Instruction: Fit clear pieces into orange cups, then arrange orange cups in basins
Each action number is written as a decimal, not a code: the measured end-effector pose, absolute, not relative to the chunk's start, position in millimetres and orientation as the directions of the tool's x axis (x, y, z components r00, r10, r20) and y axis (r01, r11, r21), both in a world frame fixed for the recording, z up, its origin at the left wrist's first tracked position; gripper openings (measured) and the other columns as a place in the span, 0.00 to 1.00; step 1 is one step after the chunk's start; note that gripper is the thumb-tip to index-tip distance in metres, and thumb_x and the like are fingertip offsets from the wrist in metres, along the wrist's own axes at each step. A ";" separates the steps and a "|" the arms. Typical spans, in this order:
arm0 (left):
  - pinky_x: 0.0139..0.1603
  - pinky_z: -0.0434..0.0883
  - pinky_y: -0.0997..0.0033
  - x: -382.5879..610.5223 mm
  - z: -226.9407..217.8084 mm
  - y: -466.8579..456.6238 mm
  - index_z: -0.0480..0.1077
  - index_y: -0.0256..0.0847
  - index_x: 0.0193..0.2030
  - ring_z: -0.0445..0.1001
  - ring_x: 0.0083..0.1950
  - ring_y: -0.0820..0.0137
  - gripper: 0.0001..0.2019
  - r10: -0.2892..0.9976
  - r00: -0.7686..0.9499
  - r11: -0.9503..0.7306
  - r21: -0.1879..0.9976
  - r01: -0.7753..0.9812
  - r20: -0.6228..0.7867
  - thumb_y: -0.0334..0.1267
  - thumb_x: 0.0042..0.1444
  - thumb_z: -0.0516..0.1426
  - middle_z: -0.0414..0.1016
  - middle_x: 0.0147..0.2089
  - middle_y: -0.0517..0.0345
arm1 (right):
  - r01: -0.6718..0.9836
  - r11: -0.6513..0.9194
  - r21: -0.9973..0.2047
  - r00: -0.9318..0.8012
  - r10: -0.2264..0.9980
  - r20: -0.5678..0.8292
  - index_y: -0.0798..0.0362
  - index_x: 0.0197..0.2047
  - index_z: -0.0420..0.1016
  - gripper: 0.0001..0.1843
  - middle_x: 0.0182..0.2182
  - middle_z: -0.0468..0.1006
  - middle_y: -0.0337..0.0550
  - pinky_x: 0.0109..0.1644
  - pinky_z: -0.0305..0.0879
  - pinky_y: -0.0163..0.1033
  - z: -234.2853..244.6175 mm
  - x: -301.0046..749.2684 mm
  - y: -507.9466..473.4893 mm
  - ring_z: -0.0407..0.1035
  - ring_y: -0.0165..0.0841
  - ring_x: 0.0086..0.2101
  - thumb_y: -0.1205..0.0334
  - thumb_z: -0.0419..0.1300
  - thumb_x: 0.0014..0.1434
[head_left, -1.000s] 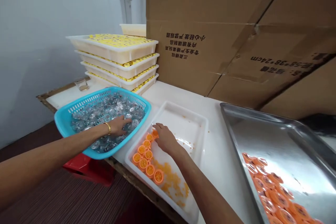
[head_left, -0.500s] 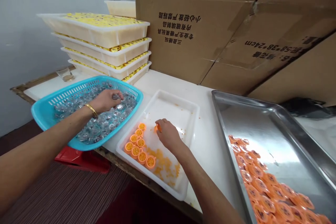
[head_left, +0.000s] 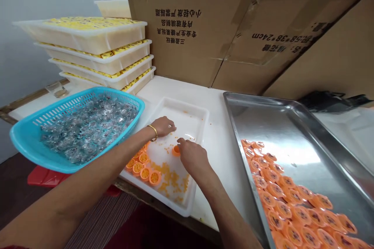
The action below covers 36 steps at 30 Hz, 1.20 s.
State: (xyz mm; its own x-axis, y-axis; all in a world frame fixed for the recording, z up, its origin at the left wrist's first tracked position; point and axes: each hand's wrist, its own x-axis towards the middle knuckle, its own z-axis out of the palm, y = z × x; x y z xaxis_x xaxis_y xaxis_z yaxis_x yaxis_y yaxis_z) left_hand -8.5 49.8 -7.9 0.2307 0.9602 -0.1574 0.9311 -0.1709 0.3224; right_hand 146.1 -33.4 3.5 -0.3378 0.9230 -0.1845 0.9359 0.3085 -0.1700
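Observation:
My left hand (head_left: 164,126) is closed over the white tray (head_left: 201,124), its fingers curled; the clear plastic lid pinched in it a moment ago is hidden by the fingers now. Just to the right, my right hand (head_left: 194,157) grips a small orange plastic cup (head_left: 176,150) between thumb and fingers. Several orange cups (head_left: 145,174) filled with yellow bits stand in rows at the tray's near left, partly behind my left forearm. Loose yellow-orange bits (head_left: 169,179) lie scattered on the tray floor. Left of the tray, a blue basket (head_left: 26,146) holds many clear plastic lids (head_left: 87,128).
At right, a metal tray (head_left: 248,190) carries many orange pieces with clear printed tops (head_left: 292,214). Stacked white trays (head_left: 117,39) of yellow packets rise at the back left, near a glass (head_left: 57,90). Cardboard boxes (head_left: 187,58) wall the back. A red stool (head_left: 46,177) shows below.
My left hand has moved right from the blue basket to above the white tray, beside my right hand. The right hand still holds the orange cup. The view has shifted rightward.

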 end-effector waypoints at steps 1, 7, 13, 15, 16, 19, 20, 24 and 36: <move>0.43 0.68 0.70 -12.9 -4.5 52.2 0.77 0.45 0.40 0.74 0.42 0.64 0.12 0.962 0.224 -0.168 0.309 0.936 -0.156 0.40 0.56 0.53 0.76 0.42 0.52 | 0.925 0.348 -0.154 -0.374 0.907 -0.193 0.52 0.50 0.68 0.16 0.40 0.78 0.46 0.37 0.60 0.39 5.3 149.0 -31.7 0.73 0.39 0.40 0.71 0.47 0.62; 0.54 0.64 0.63 -29.2 14.5 44.8 0.74 0.44 0.49 0.70 0.51 0.61 0.16 0.990 0.139 -0.128 0.230 0.965 -0.033 0.33 0.56 0.51 0.71 0.51 0.50 | 0.857 0.487 -0.165 -0.513 0.836 -0.194 0.54 0.45 0.72 0.17 0.39 0.78 0.46 0.42 0.58 0.41 1.7 157.7 -21.4 0.72 0.39 0.41 0.77 0.50 0.56; 0.43 0.67 0.68 -21.9 5.8 10.3 0.75 0.44 0.38 0.72 0.40 0.66 0.10 0.981 0.193 -0.178 0.245 0.953 -0.036 0.35 0.54 0.53 0.74 0.38 0.56 | 0.858 0.484 -0.171 -0.509 0.845 -0.162 0.55 0.38 0.72 0.12 0.36 0.78 0.48 0.41 0.56 0.41 -3.9 157.5 -21.4 0.72 0.38 0.39 0.74 0.49 0.60; 0.42 0.67 0.69 -14.6 -1.5 7.6 0.75 0.43 0.37 0.72 0.39 0.67 0.08 0.972 0.227 -0.208 0.247 0.946 -0.051 0.35 0.54 0.54 0.73 0.37 0.57 | 0.857 0.486 -0.171 -0.510 0.846 -0.155 0.55 0.38 0.72 0.11 0.36 0.78 0.48 0.41 0.56 0.41 -4.8 158.2 -22.7 0.72 0.37 0.39 0.73 0.49 0.61; 0.43 0.67 0.69 -10.3 -5.2 8.7 0.75 0.43 0.38 0.71 0.40 0.67 0.08 0.969 0.242 -0.223 0.244 0.944 -0.048 0.35 0.54 0.55 0.73 0.37 0.56 | 0.856 0.488 -0.172 -0.513 0.846 -0.149 0.55 0.38 0.72 0.11 0.36 0.78 0.47 0.41 0.56 0.40 -5.6 159.0 -23.3 0.72 0.37 0.38 0.73 0.48 0.61; 0.48 0.65 0.66 3.1 -15.6 18.0 0.73 0.42 0.42 0.70 0.45 0.64 0.10 0.955 0.293 -0.277 0.227 0.934 -0.040 0.37 0.54 0.57 0.72 0.40 0.54 | 0.843 0.500 -0.198 -0.524 0.846 -0.096 0.55 0.37 0.71 0.10 0.35 0.78 0.45 0.40 0.56 0.40 -8.2 163.1 -23.9 0.71 0.36 0.37 0.71 0.49 0.62; 0.49 0.65 0.65 6.8 -18.6 21.5 0.73 0.42 0.43 0.69 0.47 0.63 0.10 0.949 0.314 -0.298 0.220 0.929 -0.041 0.37 0.53 0.57 0.72 0.41 0.53 | 0.836 0.504 -0.217 -0.529 0.845 -0.073 0.55 0.37 0.71 0.10 0.35 0.78 0.44 0.40 0.56 0.40 -8.7 164.8 -23.9 0.71 0.36 0.37 0.71 0.49 0.62; 0.49 0.65 0.64 13.4 -27.1 28.4 0.73 0.39 0.41 0.69 0.48 0.61 0.09 0.933 0.356 -0.340 0.193 0.921 -0.054 0.33 0.53 0.56 0.72 0.41 0.50 | 0.801 0.486 -0.350 -0.529 0.848 -0.032 0.53 0.36 0.70 0.07 0.35 0.77 0.42 0.38 0.57 0.37 -6.4 172.0 -23.0 0.70 0.34 0.36 0.68 0.51 0.62; 0.50 0.65 0.63 0.6 -18.2 19.4 0.75 0.42 0.42 0.69 0.48 0.61 0.11 0.983 0.181 -0.182 0.259 0.949 0.026 0.38 0.55 0.55 0.72 0.43 0.51 | 0.634 0.309 -0.709 -0.309 0.941 0.134 0.53 0.33 0.68 0.05 0.33 0.75 0.42 0.37 0.62 0.35 -2.7 192.7 -14.0 0.68 0.30 0.32 0.69 0.53 0.57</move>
State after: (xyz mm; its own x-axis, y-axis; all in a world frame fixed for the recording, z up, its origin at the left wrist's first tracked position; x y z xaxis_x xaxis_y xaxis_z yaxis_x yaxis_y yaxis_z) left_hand 0.6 19.4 -18.2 0.1812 0.9831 0.0263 0.9486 -0.1818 0.2591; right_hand 192.7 -14.0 -2.7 -0.3095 0.9415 0.1336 0.6337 0.3089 -0.7092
